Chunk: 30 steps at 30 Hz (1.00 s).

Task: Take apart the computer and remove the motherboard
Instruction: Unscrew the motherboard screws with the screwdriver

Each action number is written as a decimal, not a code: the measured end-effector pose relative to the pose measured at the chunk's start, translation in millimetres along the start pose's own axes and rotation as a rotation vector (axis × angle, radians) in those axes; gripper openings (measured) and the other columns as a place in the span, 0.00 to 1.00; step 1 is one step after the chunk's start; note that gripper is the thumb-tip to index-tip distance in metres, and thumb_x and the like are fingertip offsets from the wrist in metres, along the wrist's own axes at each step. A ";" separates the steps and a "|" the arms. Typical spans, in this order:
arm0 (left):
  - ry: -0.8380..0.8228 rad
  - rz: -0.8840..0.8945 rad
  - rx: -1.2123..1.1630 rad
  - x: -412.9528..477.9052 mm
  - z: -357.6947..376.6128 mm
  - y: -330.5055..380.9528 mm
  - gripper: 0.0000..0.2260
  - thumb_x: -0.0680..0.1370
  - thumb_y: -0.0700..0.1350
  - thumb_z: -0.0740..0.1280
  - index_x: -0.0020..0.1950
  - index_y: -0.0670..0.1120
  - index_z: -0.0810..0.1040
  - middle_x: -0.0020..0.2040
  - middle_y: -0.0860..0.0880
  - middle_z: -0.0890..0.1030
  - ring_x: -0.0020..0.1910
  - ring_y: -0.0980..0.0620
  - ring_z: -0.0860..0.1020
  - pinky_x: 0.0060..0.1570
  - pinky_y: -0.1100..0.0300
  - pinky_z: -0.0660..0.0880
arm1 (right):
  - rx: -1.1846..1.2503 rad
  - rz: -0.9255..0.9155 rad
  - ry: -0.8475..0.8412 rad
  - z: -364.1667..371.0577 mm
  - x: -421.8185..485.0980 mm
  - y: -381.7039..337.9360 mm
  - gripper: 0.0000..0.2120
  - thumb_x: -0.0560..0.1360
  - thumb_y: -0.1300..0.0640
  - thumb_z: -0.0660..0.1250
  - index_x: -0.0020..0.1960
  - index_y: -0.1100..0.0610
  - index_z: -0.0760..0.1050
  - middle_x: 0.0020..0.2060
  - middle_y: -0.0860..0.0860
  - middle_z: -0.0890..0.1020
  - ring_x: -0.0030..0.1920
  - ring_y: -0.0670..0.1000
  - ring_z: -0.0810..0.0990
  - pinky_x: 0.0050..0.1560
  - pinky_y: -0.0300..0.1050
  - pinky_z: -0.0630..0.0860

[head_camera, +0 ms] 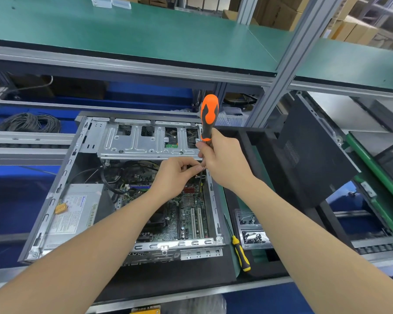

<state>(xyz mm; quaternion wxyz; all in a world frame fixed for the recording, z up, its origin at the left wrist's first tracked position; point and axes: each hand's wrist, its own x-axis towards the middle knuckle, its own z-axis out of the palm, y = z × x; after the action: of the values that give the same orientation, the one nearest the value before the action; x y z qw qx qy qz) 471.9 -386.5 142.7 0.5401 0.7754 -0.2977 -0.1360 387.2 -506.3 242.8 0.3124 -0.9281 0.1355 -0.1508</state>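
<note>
An open computer case [55,196] lies on its side on the bench. Inside it the green motherboard [186,214] shows beside a grey power supply [77,207], with a metal drive cage [145,139] at the far end. My right hand [222,159] grips an orange and black screwdriver [209,114] low on its handle, shaft pointing down into the case's right side. My left hand [175,175] pinches the shaft near the tip, fingers closed. The tip itself is hidden behind the fingers.
A yellow and black screwdriver [241,254] lies right of the case. Beside it stands a clear tray [252,230] with several dark screws. A black case panel [311,152] leans at the right. Coiled black cable [30,123] lies at the back left.
</note>
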 end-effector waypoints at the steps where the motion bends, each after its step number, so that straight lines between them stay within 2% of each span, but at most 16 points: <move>1: -0.001 0.001 0.005 -0.1 -0.3 -0.1 0.05 0.80 0.50 0.72 0.47 0.53 0.87 0.24 0.57 0.65 0.27 0.56 0.62 0.29 0.62 0.57 | 0.000 0.001 -0.003 -0.1 0.2 0.3 0.07 0.84 0.57 0.63 0.50 0.61 0.71 0.42 0.55 0.83 0.39 0.59 0.82 0.45 0.61 0.79; 9: -0.034 0.031 0.050 -1.5 -0.3 -1.0 0.04 0.80 0.51 0.71 0.49 0.54 0.86 0.25 0.57 0.65 0.28 0.56 0.63 0.30 0.63 0.58 | -0.029 0.003 -0.037 -2.7 1.2 3.4 0.05 0.83 0.56 0.64 0.50 0.56 0.72 0.41 0.53 0.84 0.40 0.56 0.83 0.46 0.56 0.80; 15: -0.043 0.101 -0.059 -1.1 -3.8 4.7 0.05 0.81 0.51 0.71 0.51 0.63 0.83 0.29 0.56 0.61 0.30 0.57 0.61 0.31 0.63 0.55 | -0.024 0.022 -0.234 -24.8 9.6 3.8 0.06 0.81 0.56 0.67 0.46 0.56 0.77 0.36 0.50 0.86 0.37 0.49 0.85 0.48 0.55 0.83; 19: -0.048 0.131 -0.034 -0.2 -0.1 10.5 0.06 0.82 0.49 0.69 0.54 0.55 0.86 0.27 0.58 0.66 0.30 0.57 0.62 0.34 0.61 0.58 | -0.148 0.009 -0.272 -38.8 13.1 -2.1 0.11 0.79 0.52 0.69 0.44 0.58 0.79 0.35 0.52 0.85 0.38 0.52 0.85 0.47 0.54 0.82; 21: -0.060 0.147 0.000 -0.2 1.1 13.0 0.06 0.82 0.48 0.69 0.52 0.54 0.86 0.27 0.58 0.68 0.30 0.57 0.64 0.33 0.63 0.58 | -0.229 -0.032 -0.201 -42.5 13.9 -10.1 0.19 0.78 0.48 0.70 0.37 0.61 0.75 0.29 0.52 0.80 0.32 0.52 0.78 0.39 0.50 0.78; 23: -0.070 0.142 0.011 0.0 1.2 14.8 0.06 0.82 0.49 0.68 0.48 0.58 0.84 0.29 0.53 0.69 0.31 0.57 0.65 0.33 0.62 0.59 | -0.221 -0.057 -0.065 -46.3 13.6 -22.7 0.24 0.77 0.42 0.69 0.33 0.57 0.67 0.25 0.49 0.71 0.27 0.50 0.69 0.33 0.46 0.69; 26: -0.083 0.110 0.017 0.6 0.7 15.2 0.07 0.82 0.51 0.68 0.46 0.61 0.82 0.33 0.45 0.76 0.33 0.50 0.70 0.37 0.58 0.65 | -0.310 -0.062 0.202 -56.0 18.2 -46.4 0.24 0.75 0.33 0.64 0.39 0.53 0.68 0.29 0.49 0.73 0.33 0.52 0.74 0.33 0.46 0.69; 28: -0.100 0.094 0.009 1.2 1.1 14.4 0.06 0.82 0.52 0.68 0.47 0.60 0.83 0.32 0.49 0.76 0.34 0.47 0.71 0.40 0.57 0.67 | -0.506 -0.075 0.267 -63.3 24.1 -63.1 0.23 0.78 0.35 0.62 0.41 0.55 0.67 0.31 0.50 0.69 0.36 0.56 0.73 0.33 0.46 0.65; 30: -0.130 0.104 0.007 1.6 0.9 14.3 0.06 0.82 0.52 0.68 0.48 0.58 0.83 0.28 0.55 0.69 0.32 0.54 0.67 0.39 0.57 0.65 | -0.668 -0.040 0.185 -66.7 31.0 -76.5 0.18 0.80 0.42 0.63 0.44 0.56 0.66 0.34 0.50 0.67 0.38 0.57 0.71 0.37 0.47 0.65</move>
<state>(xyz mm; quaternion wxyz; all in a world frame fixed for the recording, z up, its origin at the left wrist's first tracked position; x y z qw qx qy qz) 468.2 -391.6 155.7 0.5230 0.7504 -0.3725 -0.1570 403.3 -494.2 346.9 -0.0253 -0.9640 0.1868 -0.1877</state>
